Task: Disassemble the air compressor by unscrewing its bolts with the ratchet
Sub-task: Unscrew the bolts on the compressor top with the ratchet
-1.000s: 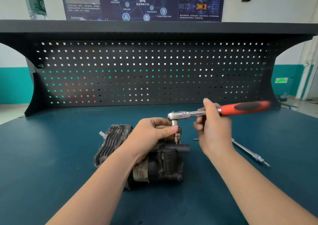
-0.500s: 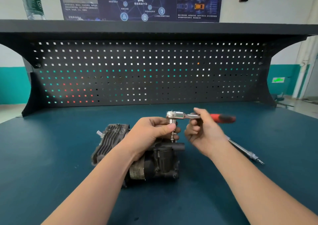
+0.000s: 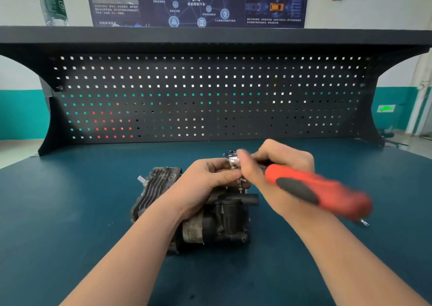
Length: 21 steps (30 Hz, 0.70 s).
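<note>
The dark metal air compressor (image 3: 224,221) lies on the blue bench, its finned part to the left. My left hand (image 3: 205,181) rests on top of it, thumb and fingers pinching the ratchet's socket shaft just above the compressor. My right hand (image 3: 275,167) grips the ratchet (image 3: 313,191) by its metal neck near the chrome head (image 3: 233,159). The red and black handle points toward me and to the right, blurred by motion. The bolt under the socket is hidden.
A black pegboard back panel (image 3: 210,95) with a shelf above closes the far side of the bench. A plastic bottle (image 3: 52,1) stands on the shelf at top left. A metal tip (image 3: 363,222) pokes out below the ratchet handle on the blue benchtop (image 3: 70,212).
The ratchet handle has swung from pointing right to pointing toward me and right. My right hand has shifted over the ratchet head. My left hand stays on the socket.
</note>
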Each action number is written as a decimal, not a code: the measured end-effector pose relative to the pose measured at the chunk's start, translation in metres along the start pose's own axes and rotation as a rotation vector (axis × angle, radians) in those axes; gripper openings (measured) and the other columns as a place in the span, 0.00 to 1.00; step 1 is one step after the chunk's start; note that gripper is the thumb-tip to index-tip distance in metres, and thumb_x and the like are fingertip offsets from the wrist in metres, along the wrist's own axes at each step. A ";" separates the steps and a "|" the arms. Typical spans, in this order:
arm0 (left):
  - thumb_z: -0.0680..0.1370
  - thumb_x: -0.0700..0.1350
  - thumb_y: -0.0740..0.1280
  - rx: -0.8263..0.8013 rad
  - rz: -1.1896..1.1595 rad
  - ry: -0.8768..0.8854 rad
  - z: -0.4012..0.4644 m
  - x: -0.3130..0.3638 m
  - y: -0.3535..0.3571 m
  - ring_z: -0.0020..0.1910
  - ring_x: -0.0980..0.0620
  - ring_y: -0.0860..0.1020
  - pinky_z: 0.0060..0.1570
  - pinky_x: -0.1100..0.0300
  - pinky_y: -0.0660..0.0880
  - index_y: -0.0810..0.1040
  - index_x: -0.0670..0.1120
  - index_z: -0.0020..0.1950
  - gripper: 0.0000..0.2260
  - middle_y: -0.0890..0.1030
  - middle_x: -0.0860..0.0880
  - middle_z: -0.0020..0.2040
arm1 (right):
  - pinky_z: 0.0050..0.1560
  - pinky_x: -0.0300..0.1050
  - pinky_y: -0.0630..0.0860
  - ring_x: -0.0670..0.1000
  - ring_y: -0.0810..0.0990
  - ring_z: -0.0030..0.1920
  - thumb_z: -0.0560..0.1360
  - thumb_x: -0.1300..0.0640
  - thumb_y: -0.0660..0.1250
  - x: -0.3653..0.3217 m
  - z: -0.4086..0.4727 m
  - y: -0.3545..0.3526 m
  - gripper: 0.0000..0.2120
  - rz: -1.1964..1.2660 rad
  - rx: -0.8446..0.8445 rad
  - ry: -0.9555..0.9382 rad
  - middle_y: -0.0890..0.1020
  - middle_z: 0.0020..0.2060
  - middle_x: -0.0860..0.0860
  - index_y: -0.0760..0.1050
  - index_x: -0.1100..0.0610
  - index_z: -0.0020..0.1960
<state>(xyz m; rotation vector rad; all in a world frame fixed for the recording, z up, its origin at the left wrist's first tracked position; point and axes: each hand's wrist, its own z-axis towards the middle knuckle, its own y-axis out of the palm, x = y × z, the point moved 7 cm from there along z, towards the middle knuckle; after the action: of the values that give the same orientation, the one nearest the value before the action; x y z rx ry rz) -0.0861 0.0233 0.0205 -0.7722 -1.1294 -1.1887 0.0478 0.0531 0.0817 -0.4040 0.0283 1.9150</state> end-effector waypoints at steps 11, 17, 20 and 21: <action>0.72 0.40 0.71 0.187 0.108 0.008 0.006 -0.004 -0.002 0.34 0.52 0.82 0.35 0.64 0.77 0.78 0.43 0.40 0.03 0.85 0.45 0.38 | 0.19 0.33 0.60 0.44 0.62 0.19 0.75 0.56 0.67 0.122 -0.056 0.041 0.12 1.141 0.384 1.381 0.69 0.21 0.48 0.68 0.56 0.35; 0.68 0.42 0.72 0.163 0.077 0.031 0.005 -0.002 -0.005 0.33 0.54 0.82 0.35 0.65 0.76 0.77 0.41 0.43 0.08 0.85 0.46 0.37 | 0.25 0.33 0.66 0.42 0.69 0.22 0.74 0.51 0.66 0.060 -0.004 -0.013 0.16 0.362 0.330 0.509 0.71 0.21 0.48 0.67 0.50 0.30; 0.71 0.37 0.71 0.055 0.074 0.040 0.003 0.001 0.000 0.36 0.54 0.81 0.38 0.64 0.76 0.81 0.44 0.43 0.04 0.84 0.48 0.39 | 0.33 0.22 0.67 0.42 0.61 0.28 0.72 0.59 0.65 -0.011 0.007 -0.003 0.12 -0.320 0.085 -0.279 0.74 0.28 0.50 0.70 0.52 0.31; 0.71 0.35 0.69 0.019 0.078 0.051 0.003 0.001 0.001 0.37 0.54 0.81 0.39 0.64 0.76 0.82 0.45 0.41 0.06 0.84 0.49 0.38 | 0.31 0.26 0.67 0.43 0.58 0.27 0.75 0.63 0.62 -0.019 0.004 0.006 0.17 -0.414 0.048 -0.425 0.72 0.24 0.50 0.71 0.57 0.28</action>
<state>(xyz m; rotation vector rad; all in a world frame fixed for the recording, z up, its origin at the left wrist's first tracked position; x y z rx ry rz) -0.0858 0.0256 0.0222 -0.7609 -1.0581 -1.1246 0.0469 0.0346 0.0896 0.0382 -0.2692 1.5514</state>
